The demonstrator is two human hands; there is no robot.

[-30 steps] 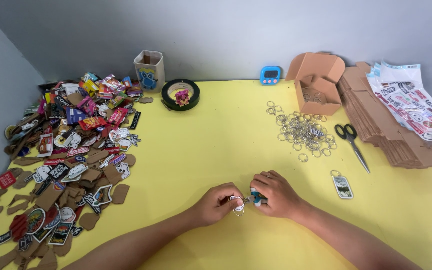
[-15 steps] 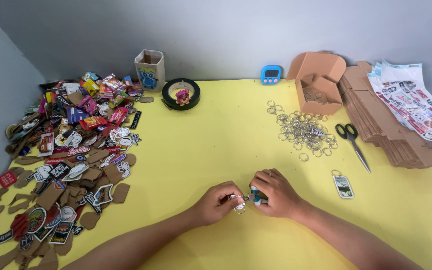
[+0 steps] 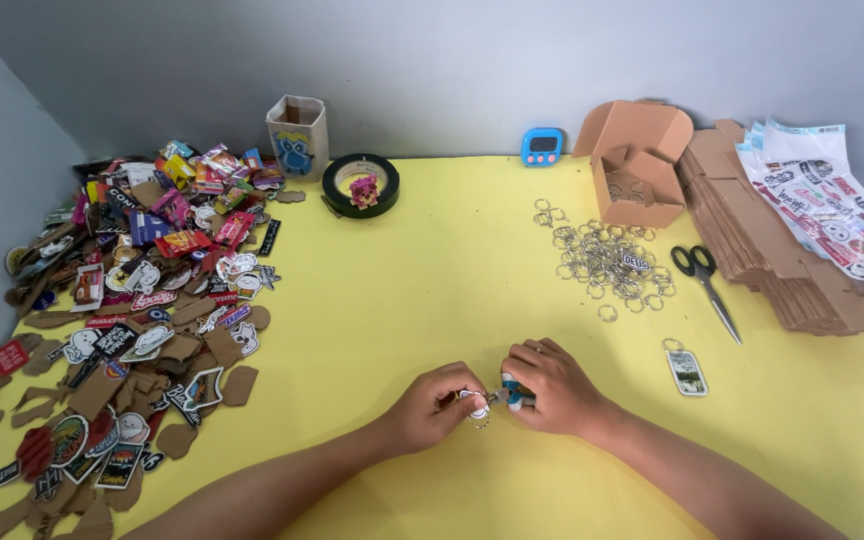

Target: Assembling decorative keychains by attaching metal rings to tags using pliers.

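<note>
Two hands meet in the lower centre of the frame, low over the yellow table (image 3: 422, 290). Left hand (image 3: 430, 405): fingers curled shut, pinching a small white charm (image 3: 475, 404) with a thin metal ring hanging at its lower edge. Right hand (image 3: 549, 385): fingers closed around a small blue-handled tool (image 3: 514, 393), tip pointing toward the charm. The two hands are just beside each other, the charm and tool between them; whether tool and charm touch cannot be told.

Right of the right hand, near it: one finished rectangular keychain (image 3: 687, 371) lying flat. Upper right: loose pile of metal rings (image 3: 602, 262), black-handled scissors (image 3: 707, 285) beside it, an open cardboard box (image 3: 637, 165), a stack of flat cardboard (image 3: 782, 270) and printed sticker sheets (image 3: 827, 205). Top centre: small blue timer (image 3: 542, 146), black tape roll (image 3: 360, 185) with a pink figure inside, a small paper cup (image 3: 297, 135). Left side: broad heap of coloured charms and brown backing cutouts (image 3: 132, 300).
</note>
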